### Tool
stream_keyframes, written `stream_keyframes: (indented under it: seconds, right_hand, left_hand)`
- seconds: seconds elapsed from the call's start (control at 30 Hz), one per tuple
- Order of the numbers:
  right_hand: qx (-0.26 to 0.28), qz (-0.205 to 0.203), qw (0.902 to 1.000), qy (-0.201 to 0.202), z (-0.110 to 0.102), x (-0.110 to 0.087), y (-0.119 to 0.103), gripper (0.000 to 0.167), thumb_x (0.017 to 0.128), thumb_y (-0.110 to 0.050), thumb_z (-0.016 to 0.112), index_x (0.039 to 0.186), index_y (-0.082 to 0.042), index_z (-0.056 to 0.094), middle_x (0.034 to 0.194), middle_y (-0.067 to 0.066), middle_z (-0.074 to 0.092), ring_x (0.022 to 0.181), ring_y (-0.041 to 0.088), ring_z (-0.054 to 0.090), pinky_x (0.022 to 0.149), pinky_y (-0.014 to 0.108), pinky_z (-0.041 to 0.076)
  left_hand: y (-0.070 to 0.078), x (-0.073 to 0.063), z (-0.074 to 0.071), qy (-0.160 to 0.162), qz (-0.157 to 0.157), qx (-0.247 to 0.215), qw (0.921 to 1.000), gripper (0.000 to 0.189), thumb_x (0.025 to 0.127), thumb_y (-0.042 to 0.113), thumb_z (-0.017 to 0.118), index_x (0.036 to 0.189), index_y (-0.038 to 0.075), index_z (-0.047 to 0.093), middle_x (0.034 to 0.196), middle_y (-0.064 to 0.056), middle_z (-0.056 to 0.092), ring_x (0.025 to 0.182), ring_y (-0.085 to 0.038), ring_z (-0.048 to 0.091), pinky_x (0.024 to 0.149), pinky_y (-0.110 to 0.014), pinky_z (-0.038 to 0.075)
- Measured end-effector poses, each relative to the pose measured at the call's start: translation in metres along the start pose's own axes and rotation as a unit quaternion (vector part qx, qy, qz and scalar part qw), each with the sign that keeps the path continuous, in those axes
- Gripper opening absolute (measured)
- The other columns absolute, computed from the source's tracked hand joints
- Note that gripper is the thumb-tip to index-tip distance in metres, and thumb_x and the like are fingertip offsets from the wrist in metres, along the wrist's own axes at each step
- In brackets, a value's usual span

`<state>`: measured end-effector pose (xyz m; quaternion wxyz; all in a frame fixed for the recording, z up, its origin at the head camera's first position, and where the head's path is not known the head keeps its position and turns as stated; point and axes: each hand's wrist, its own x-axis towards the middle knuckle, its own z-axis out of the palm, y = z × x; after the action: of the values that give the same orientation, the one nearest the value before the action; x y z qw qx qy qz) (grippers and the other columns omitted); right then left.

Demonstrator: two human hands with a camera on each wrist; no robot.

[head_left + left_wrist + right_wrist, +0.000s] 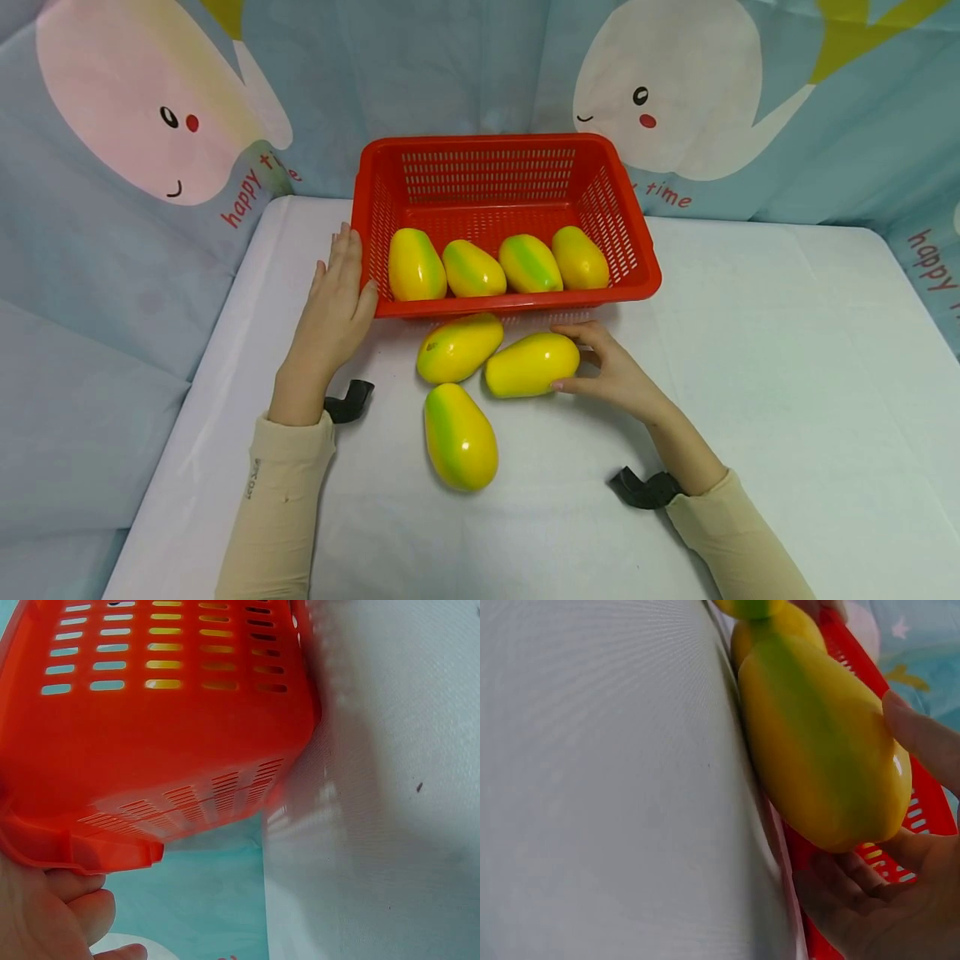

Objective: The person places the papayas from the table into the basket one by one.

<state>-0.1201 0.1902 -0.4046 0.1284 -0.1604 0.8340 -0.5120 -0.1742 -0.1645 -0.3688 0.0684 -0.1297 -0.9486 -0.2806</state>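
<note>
- Red plastic makes up the basket, which stands at the back of the white table, its long side turned toward the person, probably so both hands can reach its wide top.
- Left hand lies along the basket's left rim with its fingers straight and its thumb near the front corner. It has hold of no fruit; its place there seems meant to keep the basket from sliding.
- Right hand grips the held fruit, thumb and fingers parted about as wide as its right end. With thumb on the near side and fingers on the far side, the hold appears suited to a smooth, rounded skin.
- That fruit lies crosswise just in front of the basket; the dim right wrist view leaves it unclear whether it rests on the table or is slightly raised.
- Slanted fruit sits to its left, close under the basket's front rim, untouched by either hand.
- Near fruit lies closest to the person, also untouched.
- Four fruits stand in a row inside the basket along its front wall, which likely helps keep them in line.
</note>
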Motion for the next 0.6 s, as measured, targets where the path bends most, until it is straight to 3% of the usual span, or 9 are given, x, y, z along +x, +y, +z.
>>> stream_keyframes:
  seconds: [0.23, 0.6]
  right_hand:
    - [-0.01, 0.002, 0.9998, -0.015, 0.0008, 0.001, -0.0031, 0.081, 0.074, -0.015, 0.08, 0.142, -0.007, 0.037, 0.143, 0.01, 0.038, 0.126, 0.027, 0.04, 0.103, 0.047, 0.037]
    - [-0.029, -0.018, 0.9992, -0.023, 0.0018, -0.0004, -0.0027, 0.081, 0.073, -0.015, 0.081, 0.142, -0.008, 0.039, 0.14, 0.01, 0.04, 0.122, 0.027, 0.041, 0.102, 0.051, 0.035]
  left_hand:
    - [0.0, 0.0003, -0.0005, -0.002, -0.001, -0.004, 1.0, 0.062, 0.098, 0.023, 0.034, 0.149, -0.003, 0.01, 0.158, -0.013, 0.004, 0.144, -0.025, 0.003, 0.113, -0.051, 0.005]
    - [0.0004, 0.0007, -0.0005, -0.004, -0.006, -0.005, 1.0, 0.062, 0.098, 0.024, 0.034, 0.149, -0.002, 0.011, 0.158, -0.012, 0.004, 0.144, -0.025, 0.002, 0.114, -0.05, 0.004]
